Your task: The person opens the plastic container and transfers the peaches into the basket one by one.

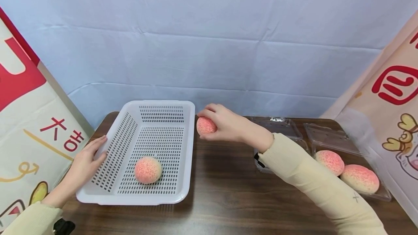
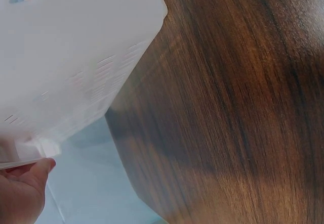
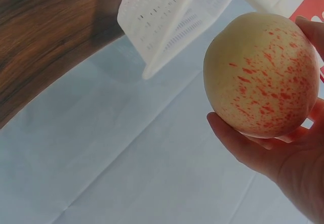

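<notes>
My right hand [image 1: 226, 122] grips a pink-speckled cream peach [image 1: 205, 126] in the air, just right of the white perforated basket [image 1: 188, 155]. In the right wrist view, fingers and thumb curl round this peach [image 3: 260, 77]. At the basket's left side, my left hand [image 1: 86, 160] holds the rim; the left wrist view shows thumb and fingers pinching it. Another peach [image 1: 148, 170] lies inside the basket, toward its near end. Two more peaches, one pinker [image 1: 330, 162] and one paler [image 1: 360, 179], sit in a clear plastic box [image 1: 385, 193] at the right.
A second clear plastic box [image 1: 277, 124] stands behind my right forearm, which partly hides it. Everything rests on a dark wooden table [image 1: 225, 206]. A pale blue cloth [image 1: 209, 39] hangs behind, and printed panels [image 1: 398, 93] flank both sides.
</notes>
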A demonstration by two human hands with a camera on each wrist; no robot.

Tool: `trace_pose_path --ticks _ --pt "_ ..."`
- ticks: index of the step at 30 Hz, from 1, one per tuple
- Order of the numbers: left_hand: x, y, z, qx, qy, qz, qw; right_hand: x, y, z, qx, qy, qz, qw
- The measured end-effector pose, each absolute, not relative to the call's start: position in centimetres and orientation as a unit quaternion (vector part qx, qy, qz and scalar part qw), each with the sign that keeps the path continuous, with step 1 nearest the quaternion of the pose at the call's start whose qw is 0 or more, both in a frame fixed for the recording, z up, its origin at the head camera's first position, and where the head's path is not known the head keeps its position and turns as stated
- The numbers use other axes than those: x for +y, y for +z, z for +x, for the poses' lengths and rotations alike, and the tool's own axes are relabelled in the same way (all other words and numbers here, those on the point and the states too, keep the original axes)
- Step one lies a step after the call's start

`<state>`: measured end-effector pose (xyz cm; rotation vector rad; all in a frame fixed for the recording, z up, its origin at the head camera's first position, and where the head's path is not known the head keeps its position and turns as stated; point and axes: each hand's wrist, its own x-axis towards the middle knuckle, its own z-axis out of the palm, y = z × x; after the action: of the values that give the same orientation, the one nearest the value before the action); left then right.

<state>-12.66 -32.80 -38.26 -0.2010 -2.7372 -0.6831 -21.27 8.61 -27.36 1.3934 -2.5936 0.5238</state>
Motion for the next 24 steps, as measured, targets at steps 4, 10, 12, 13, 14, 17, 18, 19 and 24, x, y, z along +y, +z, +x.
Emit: trace_pose_path --ticks 4,10,12,13,14,17,18,19,24 --pt "-32.7 -38.1 -12.7 -0.956 -0.243 -0.070 0.152 8.2 -27.1 -21.2 -0.864 0.176 0.466 0.071" --pt "-32.8 -38.1 -12.7 -0.956 -0.239 -0.070 0.154 7.6 -26.8 -21.2 -0.860 0.170 0.476 0.070" --pt "-32.8 -38.2 -12.7 -0.956 -0.238 -0.070 0.156 7.3 -26.7 -21.3 -0.858 0.166 0.481 0.069" --pt "-32.9 -38.2 -12.7 -0.956 -0.237 -0.071 0.156 7.1 -26.6 -21.3 -0.857 0.165 0.484 0.069" --pt "-32.9 -38.2 -12.7 -0.956 -0.237 -0.071 0.157 7.0 -26.5 -21.3 -0.856 0.163 0.486 0.068" --pt "-32.9 -38.2 -12.8 -0.956 -0.240 -0.071 0.156 6.6 -26.3 -21.3 -0.858 0.156 0.486 0.060" --pt "-32.9 -38.2 -12.8 -0.955 -0.241 -0.070 0.155 6.4 -26.3 -21.3 -0.858 0.153 0.486 0.058" --pt "-32.9 -38.3 -12.8 -0.955 -0.243 -0.070 0.155 6.3 -26.2 -21.3 -0.859 0.150 0.485 0.056" --pt "-33.0 -38.4 -12.9 -0.954 -0.245 -0.071 0.156 5.5 -25.9 -21.3 -0.860 0.145 0.487 0.046"
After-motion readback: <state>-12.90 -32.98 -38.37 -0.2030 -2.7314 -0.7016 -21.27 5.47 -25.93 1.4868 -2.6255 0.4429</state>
